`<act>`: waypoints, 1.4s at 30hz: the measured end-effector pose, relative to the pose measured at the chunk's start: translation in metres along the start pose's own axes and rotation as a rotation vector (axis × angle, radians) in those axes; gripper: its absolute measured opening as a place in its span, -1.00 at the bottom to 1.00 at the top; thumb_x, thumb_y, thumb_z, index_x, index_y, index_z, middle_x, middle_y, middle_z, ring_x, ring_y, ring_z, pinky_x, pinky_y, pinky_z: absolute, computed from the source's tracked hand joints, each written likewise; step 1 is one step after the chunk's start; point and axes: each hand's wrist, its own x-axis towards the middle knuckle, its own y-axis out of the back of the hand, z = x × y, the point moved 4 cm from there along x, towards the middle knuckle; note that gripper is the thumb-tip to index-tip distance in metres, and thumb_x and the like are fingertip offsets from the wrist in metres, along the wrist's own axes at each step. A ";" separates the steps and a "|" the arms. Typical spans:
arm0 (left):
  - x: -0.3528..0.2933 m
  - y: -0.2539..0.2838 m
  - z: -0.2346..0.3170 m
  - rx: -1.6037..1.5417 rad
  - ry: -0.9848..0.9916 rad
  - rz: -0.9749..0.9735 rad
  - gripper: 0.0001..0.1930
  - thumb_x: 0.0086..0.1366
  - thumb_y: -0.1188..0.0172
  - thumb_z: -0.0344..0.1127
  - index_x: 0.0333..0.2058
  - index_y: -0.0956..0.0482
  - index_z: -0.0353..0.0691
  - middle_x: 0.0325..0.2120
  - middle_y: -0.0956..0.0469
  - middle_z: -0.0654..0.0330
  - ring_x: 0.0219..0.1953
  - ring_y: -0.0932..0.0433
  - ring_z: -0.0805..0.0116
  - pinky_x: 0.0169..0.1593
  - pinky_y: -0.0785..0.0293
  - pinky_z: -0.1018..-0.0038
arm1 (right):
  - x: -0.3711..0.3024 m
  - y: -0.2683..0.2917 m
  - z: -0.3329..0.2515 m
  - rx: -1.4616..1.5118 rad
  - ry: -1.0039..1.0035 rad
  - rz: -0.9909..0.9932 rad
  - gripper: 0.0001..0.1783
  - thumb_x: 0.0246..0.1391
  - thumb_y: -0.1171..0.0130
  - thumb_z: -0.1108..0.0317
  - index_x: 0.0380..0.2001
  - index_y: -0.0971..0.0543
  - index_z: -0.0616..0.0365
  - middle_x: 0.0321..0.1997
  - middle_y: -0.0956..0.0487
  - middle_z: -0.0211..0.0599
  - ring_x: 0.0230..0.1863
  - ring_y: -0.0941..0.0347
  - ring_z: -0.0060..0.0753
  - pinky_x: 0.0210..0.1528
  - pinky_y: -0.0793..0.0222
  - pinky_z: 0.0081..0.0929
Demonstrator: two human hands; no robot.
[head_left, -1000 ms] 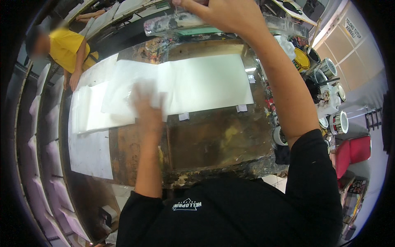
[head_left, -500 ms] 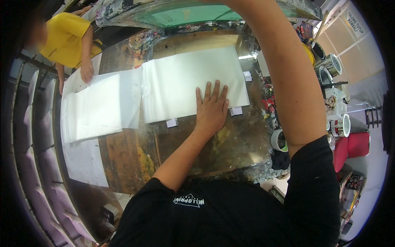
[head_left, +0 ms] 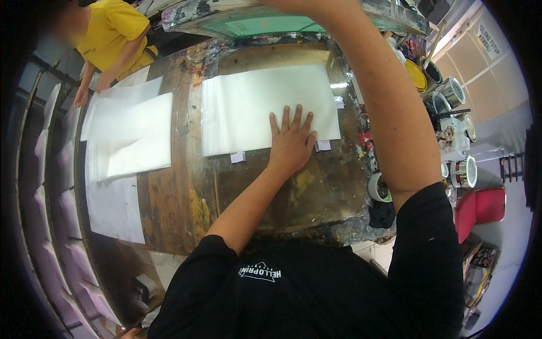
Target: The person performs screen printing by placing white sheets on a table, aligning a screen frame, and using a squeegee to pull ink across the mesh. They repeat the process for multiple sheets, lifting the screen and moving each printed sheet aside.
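Note:
My left hand [head_left: 292, 138] lies flat with fingers spread on a milky-white plastic bag [head_left: 248, 107], pressing near its right end. The bag rests on the stained printing board [head_left: 254, 198], with small pale tabs [head_left: 237, 157] along its near edge and one at its right edge. My right forearm [head_left: 389, 107] stretches far forward toward a raised screen-printing frame [head_left: 265, 24] with green mesh. The right hand lies beyond the picture's upper edge, so its fingers and any hold on the frame are hidden.
At the far left, a co-worker in a yellow shirt [head_left: 116, 34] handles a translucent sheet [head_left: 132, 93] beside a pile of white bags [head_left: 141, 141]. A drying rack [head_left: 82, 226] stands left. Paint cans [head_left: 451, 90], a white cup [head_left: 379, 187] and a red chair [head_left: 485, 209] are right.
The co-worker has drawn the translucent sheet left and away over the pile. My left hand stays flat on the bag. The view has shifted slightly.

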 end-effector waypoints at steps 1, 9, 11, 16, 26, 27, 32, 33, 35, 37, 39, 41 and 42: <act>0.000 -0.002 -0.001 -0.003 0.004 0.004 -0.40 0.60 0.14 0.07 0.49 -0.30 -0.03 0.55 -0.12 -0.03 0.58 0.02 -0.23 0.53 0.33 -0.38 | -0.001 -0.001 0.001 0.002 0.010 -0.011 0.00 0.31 0.14 -0.48 -0.54 -0.72 0.37 -0.46 -0.69 0.16 -0.30 -0.68 0.16 -0.11 -0.56 -0.02; -0.003 0.047 -0.009 -0.100 0.067 0.212 -0.30 0.53 -0.07 0.08 0.49 -0.25 -0.18 0.44 -0.30 -0.10 0.47 -0.22 -0.25 0.48 0.00 -0.22 | -0.012 -0.007 -0.007 0.078 0.022 0.153 0.03 0.26 0.12 -0.56 -0.58 -0.70 0.33 -0.52 -0.66 0.09 -0.33 -0.67 0.15 -0.14 -0.53 0.02; -0.006 0.093 -0.027 -0.318 0.165 0.293 -0.20 0.48 -0.26 -0.02 0.50 -0.18 -0.32 0.34 -0.46 -0.08 0.35 -0.46 -0.19 0.37 -0.39 -0.05 | -0.023 -0.009 -0.010 0.115 0.009 0.105 0.02 0.26 0.11 -0.55 -0.57 -0.70 0.33 -0.52 -0.66 0.08 -0.32 -0.67 0.14 -0.14 -0.52 0.02; -0.033 0.203 -0.086 -1.237 0.168 0.597 0.00 0.33 -0.48 -0.37 0.49 0.04 -0.58 -0.02 -0.68 0.01 -0.09 -0.71 0.39 -0.11 -0.65 0.60 | -0.090 -0.030 -0.023 -0.024 0.077 -0.014 -0.23 0.23 -0.10 -0.46 -0.22 -0.68 0.15 -0.39 -0.70 -0.09 -0.31 -0.66 0.08 -0.18 -0.44 0.08; -0.126 0.106 -0.091 -0.313 0.446 0.191 0.13 -0.15 -0.69 0.20 0.33 -0.47 -0.36 -0.20 -0.55 0.13 -0.11 -0.55 0.20 0.00 -0.53 0.28 | -0.267 -0.122 -0.047 0.099 0.001 -0.589 -0.59 0.00 -0.38 0.36 -0.02 -0.60 -0.02 0.00 -0.62 -0.28 0.06 -0.54 -0.13 0.14 -0.29 0.03; -0.128 0.099 -0.094 -0.330 0.455 0.187 0.12 -0.17 -0.70 0.16 0.33 -0.49 -0.34 -0.22 -0.53 0.12 -0.12 -0.53 0.17 0.01 -0.52 0.27 | -0.274 -0.125 -0.051 0.121 -0.025 -0.577 -0.57 0.00 -0.38 0.36 0.00 -0.59 -0.04 -0.03 -0.63 -0.31 0.07 -0.54 -0.16 0.14 -0.27 0.02; -0.129 0.090 -0.101 -0.309 0.437 0.168 0.11 -0.20 -0.70 0.12 0.33 -0.50 -0.32 -0.26 -0.49 0.13 -0.17 -0.48 0.17 -0.04 -0.50 0.26 | -0.257 -0.163 -0.038 0.062 -0.025 -0.431 -0.60 0.03 -0.36 0.34 -0.02 -0.58 -0.07 -0.09 -0.62 -0.33 0.04 -0.56 -0.17 0.11 -0.27 0.03; -0.129 0.090 -0.101 -0.292 0.439 0.157 0.12 -0.21 -0.70 0.12 0.33 -0.50 -0.31 -0.27 -0.48 0.13 -0.18 -0.48 0.18 -0.06 -0.50 0.26 | -0.243 -0.178 -0.028 0.049 -0.016 -0.404 -0.62 0.04 -0.35 0.34 -0.03 -0.58 -0.08 -0.10 -0.62 -0.33 0.04 -0.56 -0.17 0.10 -0.28 0.04; -0.130 0.091 -0.101 -0.292 0.431 0.163 0.14 -0.23 -0.71 0.12 0.34 -0.49 -0.31 -0.30 -0.47 0.14 -0.20 -0.47 0.18 -0.09 -0.49 0.26 | -0.206 -0.215 -0.005 -0.006 -0.015 -0.384 -0.66 0.09 -0.29 0.29 -0.02 -0.58 -0.10 -0.13 -0.63 -0.35 -0.03 -0.60 -0.16 0.00 -0.32 0.10; -0.130 0.093 -0.102 -0.324 0.406 0.217 0.15 -0.23 -0.71 0.12 0.36 -0.48 -0.30 -0.33 -0.47 0.14 -0.23 -0.48 0.17 -0.11 -0.48 0.25 | -0.164 -0.251 0.020 -0.049 -0.031 -0.378 -0.68 0.11 -0.27 0.27 -0.04 -0.58 -0.09 -0.10 -0.66 -0.30 -0.03 -0.62 -0.13 -0.02 -0.34 0.16; -0.130 0.092 -0.103 -0.353 0.401 0.208 0.18 -0.23 -0.70 0.13 0.38 -0.44 -0.29 -0.33 -0.49 0.12 -0.25 -0.48 0.17 -0.12 -0.47 0.25 | -0.120 -0.279 0.047 -0.030 -0.042 -0.447 -0.69 0.14 -0.25 0.24 -0.02 -0.58 -0.09 -0.09 -0.68 -0.28 0.01 -0.62 -0.10 0.02 -0.37 0.21; -0.130 0.093 -0.104 -0.354 0.382 0.228 0.21 -0.22 -0.69 0.15 0.41 -0.41 -0.29 -0.33 -0.52 0.12 -0.27 -0.48 0.17 -0.13 -0.46 0.26 | -0.077 -0.298 0.072 0.005 -0.030 -0.543 -0.62 0.18 -0.20 0.20 0.07 -0.58 -0.10 -0.04 -0.71 -0.21 0.06 -0.63 -0.04 0.02 -0.40 0.21; -0.130 0.094 -0.103 -0.341 0.371 0.238 0.22 -0.22 -0.69 0.15 0.42 -0.39 -0.28 -0.33 -0.55 0.12 -0.28 -0.48 0.18 -0.14 -0.45 0.27 | -0.062 -0.305 0.082 0.009 -0.032 -0.619 -0.59 0.20 -0.18 0.18 0.12 -0.58 -0.11 -0.02 -0.72 -0.18 0.09 -0.64 -0.01 0.02 -0.42 0.21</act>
